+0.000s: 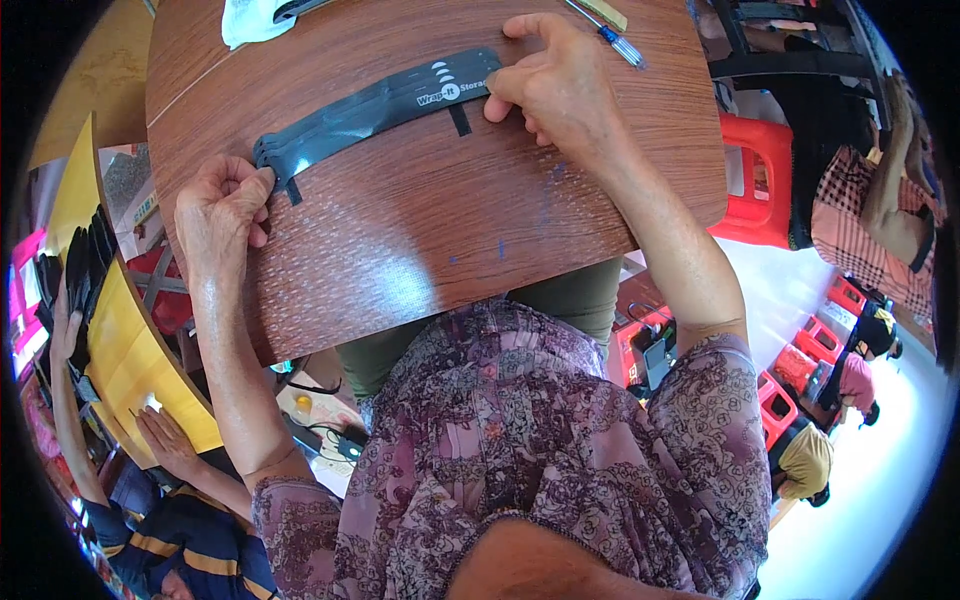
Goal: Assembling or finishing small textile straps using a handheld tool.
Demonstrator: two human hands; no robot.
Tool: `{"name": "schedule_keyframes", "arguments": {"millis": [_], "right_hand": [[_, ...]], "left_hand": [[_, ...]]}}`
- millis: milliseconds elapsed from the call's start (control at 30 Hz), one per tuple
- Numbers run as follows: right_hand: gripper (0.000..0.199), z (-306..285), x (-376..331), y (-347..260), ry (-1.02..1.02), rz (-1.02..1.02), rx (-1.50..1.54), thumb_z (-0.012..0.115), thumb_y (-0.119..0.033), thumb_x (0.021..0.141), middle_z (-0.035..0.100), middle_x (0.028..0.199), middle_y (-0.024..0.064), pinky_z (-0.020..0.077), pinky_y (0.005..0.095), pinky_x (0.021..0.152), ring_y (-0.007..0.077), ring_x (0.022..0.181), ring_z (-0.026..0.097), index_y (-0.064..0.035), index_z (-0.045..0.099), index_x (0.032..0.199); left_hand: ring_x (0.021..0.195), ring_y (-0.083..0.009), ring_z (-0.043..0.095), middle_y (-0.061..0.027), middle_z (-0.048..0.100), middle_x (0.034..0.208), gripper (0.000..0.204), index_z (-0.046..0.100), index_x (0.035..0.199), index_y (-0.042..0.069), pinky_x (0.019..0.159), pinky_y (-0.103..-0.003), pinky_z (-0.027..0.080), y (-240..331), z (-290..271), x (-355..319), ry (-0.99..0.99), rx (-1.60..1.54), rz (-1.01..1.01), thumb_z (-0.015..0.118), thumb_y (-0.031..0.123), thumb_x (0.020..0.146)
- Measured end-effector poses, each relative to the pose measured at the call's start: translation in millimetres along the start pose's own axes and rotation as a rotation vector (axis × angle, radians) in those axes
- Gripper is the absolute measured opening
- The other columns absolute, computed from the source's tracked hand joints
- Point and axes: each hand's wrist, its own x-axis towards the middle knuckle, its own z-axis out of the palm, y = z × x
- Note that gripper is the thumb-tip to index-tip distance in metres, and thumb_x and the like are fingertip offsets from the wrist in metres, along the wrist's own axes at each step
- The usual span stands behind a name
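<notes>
A long, flat bundle of black straps (350, 112) lies slantwise across the brown wood-grain table (420, 220), with white print near its right end. Its left end shows several layered edges. My left hand (222, 200) pinches that end between thumb and fingers. At the far right end, my right hand (555, 85) is closed on the straps, its thumb and forefinger at the corner. A short dark strip (460, 120) sticks out below the bundle near my right hand, and another small dark strip (293, 191) shows beside my left fingers.
A screwdriver (622, 46) with a blue-and-clear handle lies beyond my right hand. White cloth (255, 22) sits at the far left. On the left, a co-worker's hands rest near black strips at a yellow table (135, 350). A red stool (755, 180) stands right of the table.
</notes>
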Motion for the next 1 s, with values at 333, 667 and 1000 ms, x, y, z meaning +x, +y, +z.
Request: {"name": "schedule_keyframes", "arguments": {"millis": [333,667,1000], "right_hand": [[0.048,-1.0,0.9,-2.4,0.008,-0.035,-0.058,0.057,-0.002,0.071,0.063,0.060,0.0118,0.0471,0.0295,0.055,0.0166,0.058,0.060,0.0118,0.044,0.114],[0.046,-2.3,0.9,-3.4,-0.017,0.003,-0.066,0.057,-0.002,0.071,0.062,0.058,0.0116,0.0465,0.0295,0.057,0.0172,0.060,0.061,0.0106,0.045,0.113],[0.044,-1.4,1.8,-4.2,0.006,-0.038,-0.115,0.057,-0.002,0.071,0.061,0.061,0.0135,0.0472,0.0309,0.052,0.0179,0.055,0.061,0.0111,0.045,0.112]], "left_hand": [[0.040,-0.0059,0.042,-0.0007,0.050,0.054,0.011,0.058,0.072,0.001,0.035,-0.020,0.030,-2.5,-1.1,2.4,-0.006,-0.002,0.014,0.063,0.009,0.077],[0.040,-0.0060,0.043,-0.0014,0.051,0.053,0.012,0.059,0.071,0.001,0.036,-0.020,0.031,-4.6,-3.9,4.3,-0.014,0.040,0.016,0.063,0.010,0.077],[0.040,-0.0061,0.043,-0.0009,0.051,0.053,0.011,0.059,0.072,0.001,0.036,-0.020,0.031,1.9,-2.3,2.0,-0.009,0.002,0.001,0.063,0.010,0.077]]}}
